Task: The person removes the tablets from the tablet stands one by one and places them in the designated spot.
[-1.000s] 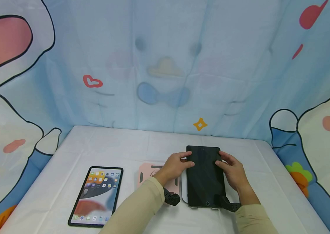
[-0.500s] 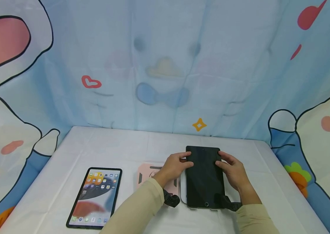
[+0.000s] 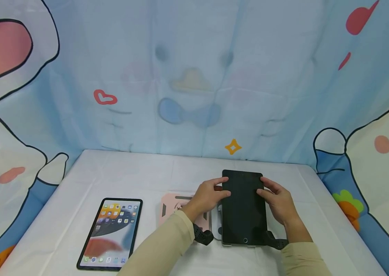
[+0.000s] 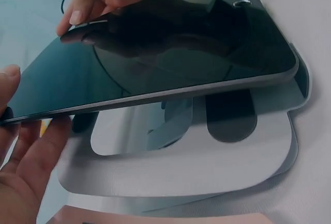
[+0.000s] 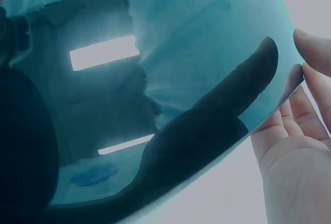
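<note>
A dark-screened tablet [image 3: 244, 209] with a round home button is held between both hands in the head view. My left hand [image 3: 205, 197] pinches its left edge near the top, thumb on the face and other fingers underneath. On the opposite edge, my right hand [image 3: 278, 201] grips in the same way. The left wrist view shows the tablet tilted, its hand-held end raised over a white-grey, cover-like piece [image 4: 170, 175] with dark cutouts. In the right wrist view the glossy screen reflects lights and a dark shape. The tablet hides much of the piece below.
A second tablet [image 3: 110, 234], lit with app icons, lies to the left. Beneath my left forearm is a pink case-like piece [image 3: 167, 209] with dark slots, partly covered. The white-clothed table [image 3: 153, 172] meets a blue cartoon curtain [image 3: 194, 126] at the back.
The tablet and both hands have shifted slightly right. More of the white-grey piece now shows along the tablet's left side. Both hands keep their grip.
</note>
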{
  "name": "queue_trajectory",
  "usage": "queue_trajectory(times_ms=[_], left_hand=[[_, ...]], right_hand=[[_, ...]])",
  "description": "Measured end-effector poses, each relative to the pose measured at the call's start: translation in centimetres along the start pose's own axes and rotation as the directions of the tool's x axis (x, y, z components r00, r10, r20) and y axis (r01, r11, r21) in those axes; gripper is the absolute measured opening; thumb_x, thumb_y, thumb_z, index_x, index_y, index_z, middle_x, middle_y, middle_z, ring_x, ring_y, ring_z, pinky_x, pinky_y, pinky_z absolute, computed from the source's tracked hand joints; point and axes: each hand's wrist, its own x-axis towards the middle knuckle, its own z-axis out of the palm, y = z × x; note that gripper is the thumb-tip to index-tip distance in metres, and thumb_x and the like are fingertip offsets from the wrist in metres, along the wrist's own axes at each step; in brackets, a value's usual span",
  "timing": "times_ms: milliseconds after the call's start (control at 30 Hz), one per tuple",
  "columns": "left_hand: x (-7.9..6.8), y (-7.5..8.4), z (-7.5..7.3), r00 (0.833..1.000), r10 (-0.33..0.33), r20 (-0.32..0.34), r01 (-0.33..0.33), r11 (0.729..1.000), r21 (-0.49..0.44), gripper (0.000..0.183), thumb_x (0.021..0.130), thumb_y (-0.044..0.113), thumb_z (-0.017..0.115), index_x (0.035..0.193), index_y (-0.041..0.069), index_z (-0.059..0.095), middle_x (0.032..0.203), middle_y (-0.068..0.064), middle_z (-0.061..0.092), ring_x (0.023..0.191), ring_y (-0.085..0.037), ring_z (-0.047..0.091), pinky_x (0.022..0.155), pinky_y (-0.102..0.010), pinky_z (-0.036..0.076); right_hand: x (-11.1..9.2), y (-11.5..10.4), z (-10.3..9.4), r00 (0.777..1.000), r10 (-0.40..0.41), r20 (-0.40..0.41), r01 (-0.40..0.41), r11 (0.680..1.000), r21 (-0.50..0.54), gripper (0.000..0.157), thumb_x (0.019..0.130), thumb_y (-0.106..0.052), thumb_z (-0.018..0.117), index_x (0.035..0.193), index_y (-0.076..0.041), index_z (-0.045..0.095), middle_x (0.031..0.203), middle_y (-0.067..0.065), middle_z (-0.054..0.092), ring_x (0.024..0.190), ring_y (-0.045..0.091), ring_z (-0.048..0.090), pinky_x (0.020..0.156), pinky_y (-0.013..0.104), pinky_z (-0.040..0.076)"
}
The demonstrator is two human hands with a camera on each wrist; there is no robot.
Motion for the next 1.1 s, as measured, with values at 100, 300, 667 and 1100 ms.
queue_trajectory(times_ms=[100, 300, 667, 1100], left_hand=[[-0.1, 0.2, 0.1, 1.000, -0.007, 0.012, 0.007, 0.999, -0.050, 0.053, 0.093, 0.019, 0.074, 0.143, 0.026, 0.058, 0.118, -0.004, 0.065, 0.091, -0.013, 0.064, 0.071, -0.028, 0.054], [-0.2, 0.4, 0.3, 0.999, -0.026, 0.019, 0.027, 0.996, -0.088, 0.058, 0.089, 0.011, 0.076, 0.142, 0.028, 0.058, 0.107, -0.003, 0.066, 0.078, -0.012, 0.065, 0.070, -0.029, 0.056], [-0.3, 0.6, 1.1, 1.000, -0.017, 0.022, 0.019, 0.995, -0.094, 0.059, 0.089, 0.007, 0.075, 0.142, 0.029, 0.058, 0.101, 0.000, 0.065, 0.078, -0.011, 0.066, 0.071, -0.031, 0.057], [-0.7, 0.8, 3.0, 1.000, -0.022, 0.022, 0.024, 0.996, -0.081, 0.057, 0.090, 0.008, 0.076, 0.140, 0.031, 0.060, 0.089, 0.004, 0.061, 0.069, -0.012, 0.062, 0.063, -0.026, 0.051]], right_hand=[[-0.2, -0.1, -0.2, 1.000, -0.009, -0.007, 0.009, 1.000, 0.002, 0.065, 0.098, -0.012, 0.067, 0.149, 0.011, 0.035, 0.147, 0.024, 0.036, 0.112, -0.005, 0.051, 0.091, 0.011, 0.043], [-0.7, -0.3, -0.6, 0.999, -0.037, 0.010, 0.037, 0.999, -0.009, 0.064, 0.097, -0.009, 0.067, 0.148, 0.012, 0.035, 0.146, 0.025, 0.036, 0.108, -0.007, 0.054, 0.088, 0.012, 0.046], [-1.6, -0.4, -2.0, 0.994, -0.097, 0.054, 0.099, 0.994, -0.049, 0.064, 0.096, -0.004, 0.066, 0.148, 0.014, 0.033, 0.128, -0.012, 0.049, 0.105, -0.005, 0.059, 0.085, 0.014, 0.049], [-2.9, -0.3, -3.5, 0.999, -0.036, 0.021, 0.040, 0.983, -0.178, 0.066, 0.098, -0.014, 0.067, 0.150, 0.009, 0.034, 0.149, 0.029, 0.034, 0.105, -0.011, 0.050, 0.085, 0.011, 0.046]])
